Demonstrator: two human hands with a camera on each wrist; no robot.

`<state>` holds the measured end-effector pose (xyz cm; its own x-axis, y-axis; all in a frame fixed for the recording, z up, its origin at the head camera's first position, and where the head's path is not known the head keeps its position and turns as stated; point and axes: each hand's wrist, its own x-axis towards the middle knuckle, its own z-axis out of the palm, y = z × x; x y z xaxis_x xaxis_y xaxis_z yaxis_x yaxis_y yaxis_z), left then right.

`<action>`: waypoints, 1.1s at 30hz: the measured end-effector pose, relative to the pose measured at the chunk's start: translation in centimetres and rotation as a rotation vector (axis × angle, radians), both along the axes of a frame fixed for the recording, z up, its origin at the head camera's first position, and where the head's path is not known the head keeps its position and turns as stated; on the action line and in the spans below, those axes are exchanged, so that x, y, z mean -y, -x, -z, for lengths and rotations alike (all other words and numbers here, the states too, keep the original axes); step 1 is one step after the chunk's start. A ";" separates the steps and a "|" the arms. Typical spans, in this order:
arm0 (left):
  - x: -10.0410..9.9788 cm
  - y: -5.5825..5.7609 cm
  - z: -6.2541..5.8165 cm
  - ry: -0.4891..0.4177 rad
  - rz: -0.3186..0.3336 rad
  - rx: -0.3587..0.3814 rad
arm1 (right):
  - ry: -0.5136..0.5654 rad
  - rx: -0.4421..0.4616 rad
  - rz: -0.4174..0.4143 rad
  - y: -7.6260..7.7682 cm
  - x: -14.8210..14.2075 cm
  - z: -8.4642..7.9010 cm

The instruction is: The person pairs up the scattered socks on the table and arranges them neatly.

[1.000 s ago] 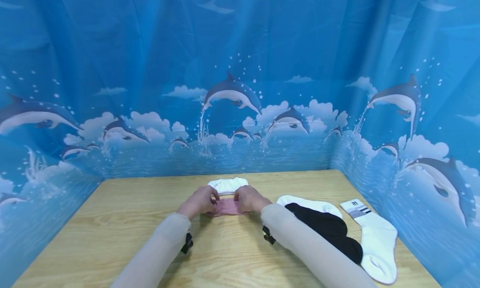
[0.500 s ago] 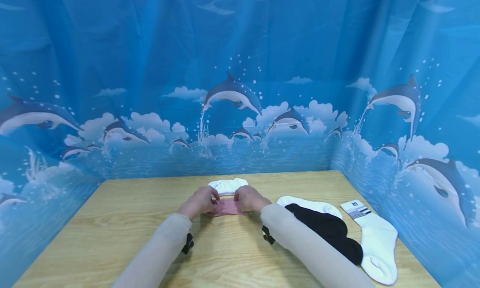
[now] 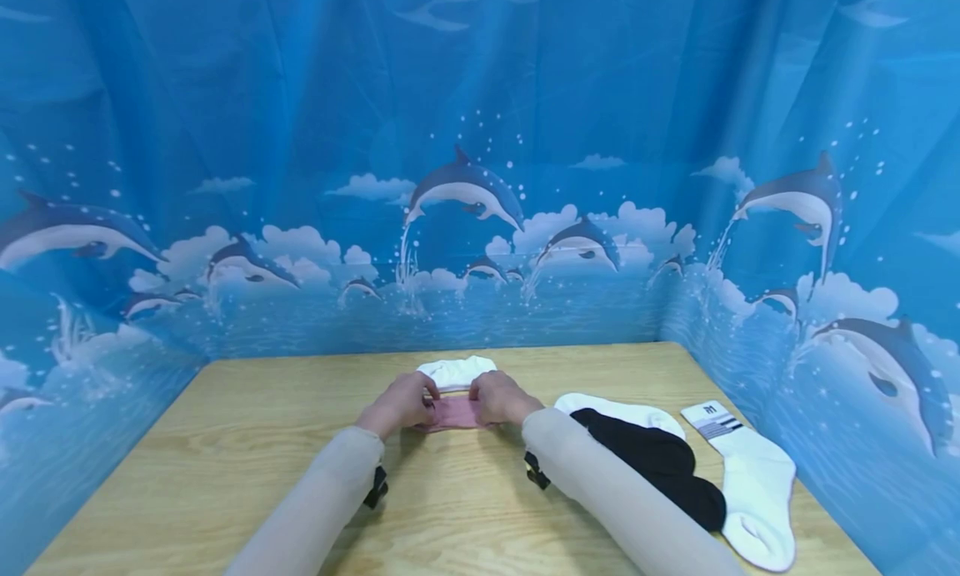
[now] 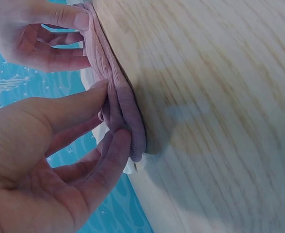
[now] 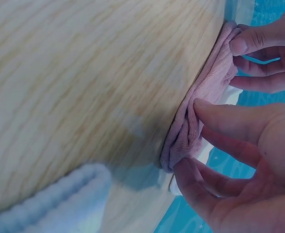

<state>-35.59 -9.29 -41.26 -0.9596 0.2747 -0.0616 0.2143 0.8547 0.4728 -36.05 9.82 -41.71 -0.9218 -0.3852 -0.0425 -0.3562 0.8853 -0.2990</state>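
Note:
A folded pink sock (image 3: 453, 412) lies flat on the wooden table in the head view, lengthwise from left to right. At its left end my left hand (image 3: 402, 401) pinches the cloth between thumb and fingers. The right hand (image 3: 502, 399) pinches the opposite end. Close up in the left wrist view, the pink sock (image 4: 128, 109) shows bunched folds at the left fingertips. Similar layers of the pink sock (image 5: 208, 92) show by the right thumb in the right wrist view. Just behind it lies a folded white sock (image 3: 457, 371), its near edge close to the pink cloth.
To the right, black socks (image 3: 652, 451) lie partly over a white sock (image 3: 637, 412), with the right sleeve (image 3: 600, 484) crossing in front. A white sock with dark stripes (image 3: 759, 484) lies near the table's right edge. A dolphin-print curtain (image 3: 450, 309) surrounds the table (image 3: 262, 443).

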 end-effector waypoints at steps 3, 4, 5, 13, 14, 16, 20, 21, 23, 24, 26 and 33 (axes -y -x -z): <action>0.0 0.0 0.0 0.002 0.002 0.001 | 0.010 0.005 0.003 0.0 0.0 0.0; 0.0 0.0 0.0 0.003 0.002 0.002 | 0.013 0.007 0.003 0.0 0.0 0.0; 0.0 0.0 -0.1 0.003 0.003 0.001 | 0.016 0.008 0.003 0.0 -0.1 0.0; 0.0 0.1 0.0 0.009 0.011 -0.020 | 0.024 0.002 -0.003 -0.1 0.0 0.0; 0.0 0.1 0.0 0.011 0.011 -0.019 | 0.028 0.009 0.002 -0.1 0.0 0.0; 0.0 0.1 0.0 0.009 0.015 -0.018 | 0.028 0.017 0.007 -0.1 0.0 0.1; 0.0 0.1 0.0 0.009 0.022 -0.017 | 0.026 0.024 0.009 -0.1 0.1 0.1; 0.0 0.1 0.0 0.010 0.021 -0.018 | 0.024 0.021 0.006 0.0 0.1 0.1; 0.0 0.2 0.0 0.016 0.024 -0.024 | 0.023 0.014 -0.001 0.0 0.0 0.0; 0.0 0.2 0.0 0.016 0.023 -0.023 | 0.025 0.012 -0.005 0.0 0.0 0.0; 0.0 0.2 0.0 0.016 0.027 -0.023 | 0.036 0.022 -0.009 0.0 -0.1 0.0; -0.1 -0.4 -1.2 -0.043 0.039 -0.040 | 0.175 0.043 -0.025 -0.4 -1.3 -1.2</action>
